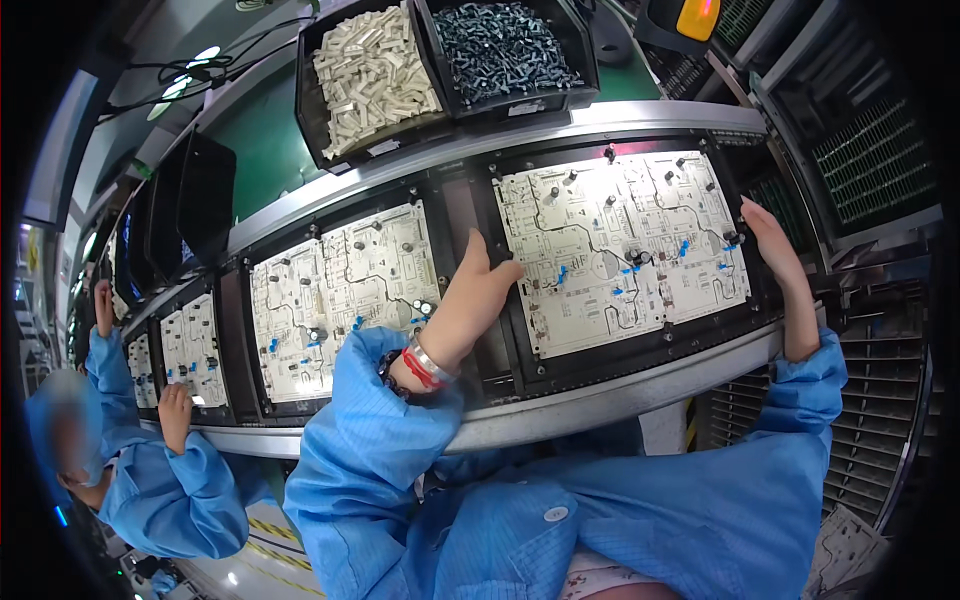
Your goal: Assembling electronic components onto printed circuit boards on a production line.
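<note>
1. Right now we see a white circuit board lying flat in a black tray on the moving belt line, straight in front of the person. It lies flat so the small parts can go in from the top.
2. We see the left hand resting on the left edge of the board, fingers open and holding nothing. It seems to keep the board steady.
3. We see the right hand at the right edge, fingertips by a small black part. We cannot tell if it is pinching that part or just touching it.
4. We see another board to the left, waiting in its own tray.
5. We see two black bins behind the line, one with white parts and one with dark parts, tilted toward the person for easy reach.
6. We see a co-worker's hand on a board far to the left.
</note>
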Demonstrator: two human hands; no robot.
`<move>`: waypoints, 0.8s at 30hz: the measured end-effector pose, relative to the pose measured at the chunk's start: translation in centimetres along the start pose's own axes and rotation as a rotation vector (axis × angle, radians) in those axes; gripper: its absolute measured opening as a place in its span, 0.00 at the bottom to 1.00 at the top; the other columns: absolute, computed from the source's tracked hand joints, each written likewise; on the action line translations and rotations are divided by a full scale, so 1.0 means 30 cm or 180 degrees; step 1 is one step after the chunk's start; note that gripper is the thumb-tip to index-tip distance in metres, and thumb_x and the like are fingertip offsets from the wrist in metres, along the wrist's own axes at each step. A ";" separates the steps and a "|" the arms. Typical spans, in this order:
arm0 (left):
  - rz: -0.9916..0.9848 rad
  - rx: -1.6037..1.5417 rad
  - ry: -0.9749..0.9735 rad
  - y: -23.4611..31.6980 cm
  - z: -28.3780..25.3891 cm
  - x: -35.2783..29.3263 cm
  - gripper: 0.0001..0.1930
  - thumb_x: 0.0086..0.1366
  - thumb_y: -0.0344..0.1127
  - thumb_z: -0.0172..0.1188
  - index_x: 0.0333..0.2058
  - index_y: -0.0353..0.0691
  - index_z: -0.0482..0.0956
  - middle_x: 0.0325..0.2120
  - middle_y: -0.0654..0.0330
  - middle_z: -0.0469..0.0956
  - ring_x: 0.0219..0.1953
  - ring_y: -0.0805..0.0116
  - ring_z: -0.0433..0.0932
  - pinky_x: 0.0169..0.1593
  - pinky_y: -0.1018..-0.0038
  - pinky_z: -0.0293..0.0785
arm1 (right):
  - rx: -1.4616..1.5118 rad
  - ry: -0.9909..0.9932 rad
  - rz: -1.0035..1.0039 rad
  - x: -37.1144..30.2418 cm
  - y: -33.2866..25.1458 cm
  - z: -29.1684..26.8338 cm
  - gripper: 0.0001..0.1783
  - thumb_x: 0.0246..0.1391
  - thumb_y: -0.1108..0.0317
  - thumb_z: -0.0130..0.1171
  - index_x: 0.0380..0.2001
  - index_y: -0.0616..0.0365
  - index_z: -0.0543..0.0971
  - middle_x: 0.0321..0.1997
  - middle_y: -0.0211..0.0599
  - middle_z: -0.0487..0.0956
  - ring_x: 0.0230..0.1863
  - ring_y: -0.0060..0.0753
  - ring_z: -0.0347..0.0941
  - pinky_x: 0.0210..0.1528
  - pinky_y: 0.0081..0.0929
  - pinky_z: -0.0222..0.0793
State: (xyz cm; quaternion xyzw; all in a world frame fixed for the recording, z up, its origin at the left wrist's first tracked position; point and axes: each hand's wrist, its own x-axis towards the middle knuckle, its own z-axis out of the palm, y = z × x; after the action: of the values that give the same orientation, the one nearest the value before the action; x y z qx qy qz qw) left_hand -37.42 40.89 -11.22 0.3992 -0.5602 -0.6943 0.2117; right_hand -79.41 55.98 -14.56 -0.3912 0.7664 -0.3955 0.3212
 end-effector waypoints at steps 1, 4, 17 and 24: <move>0.0207 0.0711 0.0040 0.001 0.008 -0.025 0.35 0.58 0.31 0.51 0.59 0.21 0.46 0.58 0.37 0.55 0.62 0.52 0.54 0.62 0.71 0.50 | -0.0458 -0.0069 -0.0430 0.004 0.025 -0.023 0.25 0.64 0.58 0.41 0.57 0.65 0.65 0.55 0.40 0.72 0.57 0.30 0.65 0.59 0.22 0.55; 0.1456 0.2647 0.0218 0.118 0.014 -0.139 0.39 0.59 0.31 0.52 0.61 0.24 0.39 0.63 0.34 0.39 0.67 0.45 0.37 0.67 0.64 0.37 | -0.3036 0.0701 -0.0119 -0.104 -0.396 0.110 0.22 0.63 0.62 0.42 0.56 0.63 0.66 0.50 0.45 0.75 0.51 0.38 0.70 0.54 0.25 0.61; 0.1829 0.4031 0.1348 0.330 -0.311 0.477 0.10 0.53 0.36 0.60 0.29 0.33 0.80 0.29 0.43 0.77 0.35 0.47 0.77 0.42 0.59 0.72 | -0.3256 0.0125 -0.3151 0.379 -0.757 0.659 0.16 0.49 0.73 0.54 0.44 0.59 0.74 0.44 0.41 0.74 0.45 0.44 0.71 0.48 0.34 0.67; 0.2415 0.3653 0.1586 0.298 -0.296 0.492 0.04 0.47 0.31 0.59 0.21 0.42 0.82 0.22 0.51 0.78 0.30 0.51 0.78 0.37 0.64 0.74 | -0.2557 0.0055 -0.3316 0.443 -0.767 0.638 0.06 0.47 0.72 0.58 0.31 0.59 0.79 0.31 0.37 0.79 0.34 0.35 0.76 0.38 0.30 0.72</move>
State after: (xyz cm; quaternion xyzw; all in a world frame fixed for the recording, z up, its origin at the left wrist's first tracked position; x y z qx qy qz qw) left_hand -40.49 22.02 -7.90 0.3718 -0.8708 -0.0589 0.3162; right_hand -62.58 29.06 -6.46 -0.7974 0.5672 -0.1855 -0.0894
